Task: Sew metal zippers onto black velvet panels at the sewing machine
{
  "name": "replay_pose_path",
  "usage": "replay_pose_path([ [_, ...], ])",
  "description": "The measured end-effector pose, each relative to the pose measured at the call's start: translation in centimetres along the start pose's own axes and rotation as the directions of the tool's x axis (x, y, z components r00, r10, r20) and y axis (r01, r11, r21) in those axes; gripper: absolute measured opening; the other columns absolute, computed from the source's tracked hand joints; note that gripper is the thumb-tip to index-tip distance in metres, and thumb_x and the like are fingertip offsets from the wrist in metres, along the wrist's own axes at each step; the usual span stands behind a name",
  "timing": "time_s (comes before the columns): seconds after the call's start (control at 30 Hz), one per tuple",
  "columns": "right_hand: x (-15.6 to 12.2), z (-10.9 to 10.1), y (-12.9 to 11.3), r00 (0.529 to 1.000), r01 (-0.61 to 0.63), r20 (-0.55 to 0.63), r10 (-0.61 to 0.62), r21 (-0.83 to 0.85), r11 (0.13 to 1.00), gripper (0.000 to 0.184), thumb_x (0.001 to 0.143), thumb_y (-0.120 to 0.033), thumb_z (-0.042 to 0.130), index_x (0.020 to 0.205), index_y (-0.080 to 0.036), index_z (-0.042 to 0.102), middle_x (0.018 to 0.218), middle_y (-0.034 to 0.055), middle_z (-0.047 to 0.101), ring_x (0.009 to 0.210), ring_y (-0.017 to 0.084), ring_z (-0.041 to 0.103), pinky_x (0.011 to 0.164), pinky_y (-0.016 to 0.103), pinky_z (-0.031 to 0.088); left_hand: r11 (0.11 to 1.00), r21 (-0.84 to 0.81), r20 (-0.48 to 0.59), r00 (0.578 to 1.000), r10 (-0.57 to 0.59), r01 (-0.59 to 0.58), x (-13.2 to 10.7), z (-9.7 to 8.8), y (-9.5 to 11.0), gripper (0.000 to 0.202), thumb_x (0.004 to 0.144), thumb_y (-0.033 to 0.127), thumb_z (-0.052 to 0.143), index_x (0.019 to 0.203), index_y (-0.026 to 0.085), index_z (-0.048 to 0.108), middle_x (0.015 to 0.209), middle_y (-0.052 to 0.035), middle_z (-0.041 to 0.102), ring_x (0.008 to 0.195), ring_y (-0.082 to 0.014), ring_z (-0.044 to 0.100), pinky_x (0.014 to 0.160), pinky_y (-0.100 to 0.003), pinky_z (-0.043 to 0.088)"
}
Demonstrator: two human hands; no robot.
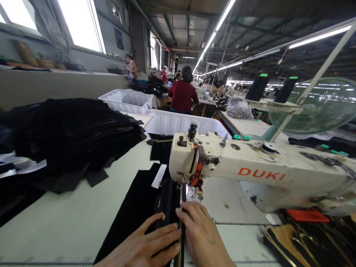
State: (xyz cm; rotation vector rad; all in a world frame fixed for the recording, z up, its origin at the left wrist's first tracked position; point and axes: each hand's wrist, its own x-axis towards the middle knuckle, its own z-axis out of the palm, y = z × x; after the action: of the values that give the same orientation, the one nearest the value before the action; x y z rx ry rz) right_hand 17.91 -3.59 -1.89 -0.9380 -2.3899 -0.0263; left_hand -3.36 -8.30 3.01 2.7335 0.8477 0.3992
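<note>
A black fabric piece (pixel 133 211) with a zipper lies under the needle of a cream "DUKI" sewing machine (pixel 250 170). My left hand (pixel 144 244) lies flat on the black fabric, fingers stretched out toward the right. My right hand (pixel 201 233) rests beside it, fingers pressed down on the zipper strip (pixel 179 237) just in front of the presser foot (pixel 180 193). A small white label (pixel 159 175) sits on the fabric left of the needle.
A big pile of black cut pieces (pixel 69 137) covers the table's left. White plastic bins (pixel 178 122) stand behind the machine. A green fan (pixel 319 107) and thread cones (pixel 257 87) are at right. Tools and straps (pixel 306 237) lie at lower right. A person in red (pixel 183 94) sits ahead.
</note>
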Motion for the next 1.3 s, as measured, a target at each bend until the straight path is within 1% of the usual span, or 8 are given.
replay_pose_path([
  [0.17, 1.4, 0.1, 1.2, 0.995, -0.046, 0.095, 0.043, 0.020, 0.999, 0.057, 0.071, 0.004, 0.051, 0.118, -0.024, 0.067, 0.119, 0.0061, 0.067, 0.108, 0.029, 0.062, 0.094, 0.045, 0.054, 0.998, -0.044, -0.021, 0.999, 0.037, -0.038, 0.6, -0.7, -1.7, 0.068, 0.089, 0.005, 0.060, 0.149, 0.028, 0.039, 0.145, -0.0045, 0.050, 0.132, -0.0253, 0.049, 0.119, -0.045, 0.022],
  [0.3, 1.7, -0.9, 2.3, 0.975, -0.204, 0.113, 0.191, 0.126, 0.971, 0.047, 0.083, -0.003, 0.048, 0.123, -0.024, 0.062, 0.122, 0.0074, 0.064, 0.110, 0.025, 0.061, 0.096, 0.041, 0.051, 0.996, -0.039, 0.028, 0.996, -0.083, 0.084, 1.0, -2.0, -1.1, 0.068, 0.087, 0.021, 0.068, 0.148, 0.026, 0.040, 0.147, -0.0055, 0.047, 0.135, -0.0274, 0.045, 0.118, -0.049, 0.025],
  [0.43, 2.2, -1.4, 2.9, 0.930, -0.346, 0.139, 0.340, 0.025, 0.938, 0.037, 0.076, -0.020, 0.068, 0.113, -0.016, 0.062, 0.113, 0.0145, 0.063, 0.105, 0.032, 0.058, 0.088, 0.047, 0.050, 0.992, -0.033, -0.020, 0.992, -0.124, 0.123, 0.9, -2.0, -0.8, 0.077, 0.078, 0.043, 0.078, 0.146, 0.026, 0.045, 0.147, -0.0059, 0.047, 0.136, -0.0299, 0.044, 0.118, -0.052, 0.024],
  [0.7, 3.9, -0.7, 2.3, 0.913, -0.365, 0.190, 0.361, -0.010, 0.931, 0.024, 0.079, -0.004, 0.050, 0.094, -0.017, 0.063, 0.096, 0.0109, 0.063, 0.098, 0.028, 0.054, 0.085, 0.040, 0.041, 0.987, -0.127, 0.052, 0.995, -0.087, 0.093, 0.7, -1.2, -1.8, 0.082, 0.082, 0.061, 0.069, 0.149, 0.023, 0.041, 0.151, -0.0091, 0.041, 0.139, -0.0311, 0.040, 0.120, -0.053, 0.014],
  [0.8, 3.2, -1.0, 2.2, 0.907, -0.374, 0.213, 0.362, 0.016, 0.927, 0.021, 0.081, -0.011, 0.054, 0.100, -0.018, 0.062, 0.096, 0.0086, 0.062, 0.096, 0.027, 0.054, 0.084, 0.038, 0.041, 0.987, -0.124, 0.076, 0.993, -0.095, 0.104, 0.8, -1.2, -1.7, 0.081, 0.083, 0.062, 0.067, 0.149, 0.023, 0.041, 0.152, -0.0092, 0.040, 0.140, -0.0316, 0.038, 0.120, -0.055, 0.012],
  [0.9, 2.8, -1.1, 2.0, 0.904, -0.376, 0.230, 0.361, 0.024, 0.926, 0.027, 0.077, -0.019, 0.062, 0.104, -0.019, 0.060, 0.104, 0.0084, 0.061, 0.100, 0.028, 0.053, 0.085, 0.039, 0.040, 0.988, -0.124, 0.055, 0.995, -0.086, 0.092, 0.9, -1.1, -1.6, 0.080, 0.081, 0.061, 0.069, 0.148, 0.025, 0.043, 0.150, -0.0093, 0.044, 0.138, -0.0326, 0.040, 0.119, -0.055, 0.015],
  [1.17, 3.4, -1.0, 2.4, 0.919, -0.347, 0.195, 0.343, -0.015, 0.938, 0.027, 0.078, -0.006, 0.050, 0.100, -0.018, 0.058, 0.098, 0.0079, 0.061, 0.098, 0.025, 0.052, 0.085, 0.036, 0.036, 0.993, -0.081, 0.005, 0.997, -0.081, 0.081, 1.2, -1.1, -1.5, 0.074, 0.077, 0.062, 0.072, 0.139, 0.027, 0.055, 0.137, -0.0089, 0.054, 0.127, -0.0328, 0.050, 0.117, -0.052, 0.023],
  [1.3, 2.5, -1.2, 2.3, 0.914, -0.361, 0.199, 0.354, -0.004, 0.933, 0.021, 0.079, -0.015, 0.057, 0.099, -0.019, 0.058, 0.094, 0.0048, 0.060, 0.092, 0.023, 0.053, 0.082, 0.034, 0.037, 0.993, -0.061, 0.015, 0.995, -0.098, 0.099, 1.3, -1.4, -1.3, 0.072, 0.075, 0.064, 0.072, 0.135, 0.027, 0.058, 0.130, -0.0079, 0.055, 0.124, -0.0329, 0.050, 0.116, -0.050, 0.027],
])
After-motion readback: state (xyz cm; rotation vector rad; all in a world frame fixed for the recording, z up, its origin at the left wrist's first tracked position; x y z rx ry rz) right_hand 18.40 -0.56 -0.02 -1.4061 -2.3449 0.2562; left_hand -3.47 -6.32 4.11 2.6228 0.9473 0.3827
